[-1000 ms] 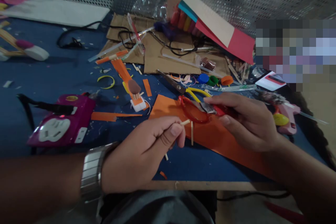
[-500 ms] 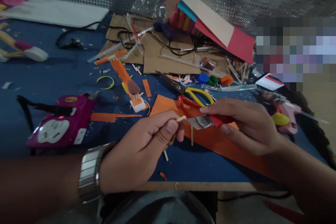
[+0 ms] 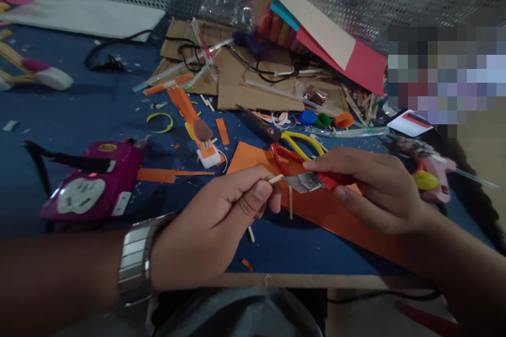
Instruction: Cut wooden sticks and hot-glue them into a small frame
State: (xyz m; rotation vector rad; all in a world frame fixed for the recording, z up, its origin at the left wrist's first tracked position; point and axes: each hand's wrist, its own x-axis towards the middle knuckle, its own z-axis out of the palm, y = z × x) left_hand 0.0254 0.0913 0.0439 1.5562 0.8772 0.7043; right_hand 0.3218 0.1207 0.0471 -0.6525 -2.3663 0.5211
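My left hand (image 3: 221,221) pinches a thin wooden stick (image 3: 275,179) between thumb and forefinger, its short end poking out to the right. In my right hand (image 3: 375,189) is a cutter knife (image 3: 306,182) with a red handle, its wide grey blade pointing left. The blade's tip is at or very near the stick's end; I cannot tell whether they touch. Below both hands lies an orange sheet (image 3: 340,221) with another thin stick (image 3: 291,202) on it. Scissors with yellow handles (image 3: 294,145) and a red looped handle (image 3: 275,154) lie just beyond.
A purple power strip (image 3: 95,184) stands at left. Behind are cardboard (image 3: 256,92), black cables and coloured sheets (image 3: 366,66). Bottle caps (image 3: 322,120) sit mid-table, a pink glue gun (image 3: 437,176) at right. Beside my left wrist lie orange strips (image 3: 156,175) and an orange paper figure (image 3: 184,105).
The view has shifted slightly. My hands keep the same grips on the stick and the cutter knife, with the blade still close to the stick's end.
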